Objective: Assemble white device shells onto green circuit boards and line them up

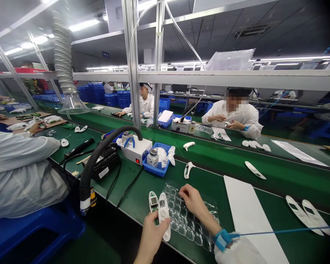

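My left hand (154, 229) is closed around two parts near the bench's front edge: a white shell half (164, 216) with a window, and a second shell half (153, 201) carrying a green circuit board and small screen. My right hand (191, 198) reaches over a clear plastic blister tray (181, 220) with rows of pockets; its fingertips are pressed together at the tray's upper part, and anything between them is too small to make out. A blue wrist strap (222, 239) with a cord sits on my right wrist.
Behind are a blue bin (157, 169) with a bottle and wipes, and a white box (136, 150) with a black hose. White sheets (250, 209) and shells (305, 216) lie right. A co-worker's sleeve (19, 157) is left; people sit opposite. A metal frame stands ahead.
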Action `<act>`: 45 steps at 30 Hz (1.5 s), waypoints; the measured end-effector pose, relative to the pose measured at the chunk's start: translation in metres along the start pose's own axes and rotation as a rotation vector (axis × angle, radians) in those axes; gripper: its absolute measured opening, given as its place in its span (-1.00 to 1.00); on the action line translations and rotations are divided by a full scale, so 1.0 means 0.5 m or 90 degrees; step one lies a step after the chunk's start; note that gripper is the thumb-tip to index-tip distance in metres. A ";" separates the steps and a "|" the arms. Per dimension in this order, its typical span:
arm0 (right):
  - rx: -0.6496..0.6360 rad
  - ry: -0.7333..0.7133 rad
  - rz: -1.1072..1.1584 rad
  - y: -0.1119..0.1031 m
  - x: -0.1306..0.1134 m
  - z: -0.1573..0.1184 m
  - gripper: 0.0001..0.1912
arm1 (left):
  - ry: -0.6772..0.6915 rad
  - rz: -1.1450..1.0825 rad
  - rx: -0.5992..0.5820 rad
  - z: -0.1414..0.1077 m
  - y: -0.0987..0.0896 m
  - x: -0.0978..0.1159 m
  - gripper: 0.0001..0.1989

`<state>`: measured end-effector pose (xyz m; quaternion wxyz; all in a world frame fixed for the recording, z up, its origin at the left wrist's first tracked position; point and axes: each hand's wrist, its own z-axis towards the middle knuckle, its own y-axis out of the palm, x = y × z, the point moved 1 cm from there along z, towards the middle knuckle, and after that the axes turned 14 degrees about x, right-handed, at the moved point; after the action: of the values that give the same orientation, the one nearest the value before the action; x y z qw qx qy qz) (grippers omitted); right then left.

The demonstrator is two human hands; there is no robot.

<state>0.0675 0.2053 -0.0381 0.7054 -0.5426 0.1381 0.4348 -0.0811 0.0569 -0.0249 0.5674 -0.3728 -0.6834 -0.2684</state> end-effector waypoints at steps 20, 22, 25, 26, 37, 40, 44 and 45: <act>-0.028 -0.018 0.193 -0.056 -0.185 -0.080 -0.75 | -0.049 -0.037 -0.030 -0.025 0.002 0.014 -0.77; -0.024 -0.031 0.175 -0.050 -0.181 -0.081 -0.76 | -0.040 -0.033 -0.030 -0.027 0.003 0.014 -0.79; -0.013 -0.032 0.174 -0.043 -0.173 -0.083 -0.76 | -0.029 -0.025 -0.022 -0.031 0.005 0.016 -0.80; -0.005 -0.023 0.180 -0.042 -0.171 -0.086 -0.77 | -0.026 -0.022 -0.018 -0.031 0.005 0.017 -0.80; -0.016 0.213 0.413 -0.012 -0.170 -0.131 -0.74 | 0.068 0.019 -0.044 -0.046 -0.001 0.023 -0.74; 0.001 0.281 0.503 0.006 -0.175 -0.144 -0.71 | 0.106 0.039 -0.007 -0.052 -0.011 0.016 -0.75; -0.059 0.280 0.560 0.050 -0.182 -0.186 -0.63 | 0.145 0.062 0.049 -0.058 -0.034 -0.019 -0.75; -0.058 0.283 0.561 0.065 -0.183 -0.197 -0.57 | 0.144 0.066 0.065 -0.059 -0.042 -0.031 -0.73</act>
<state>0.0167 0.0768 -0.0349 0.3835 -0.5422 0.4822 0.5713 -0.0799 0.0184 -0.0327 0.6723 -0.3454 -0.6075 -0.2443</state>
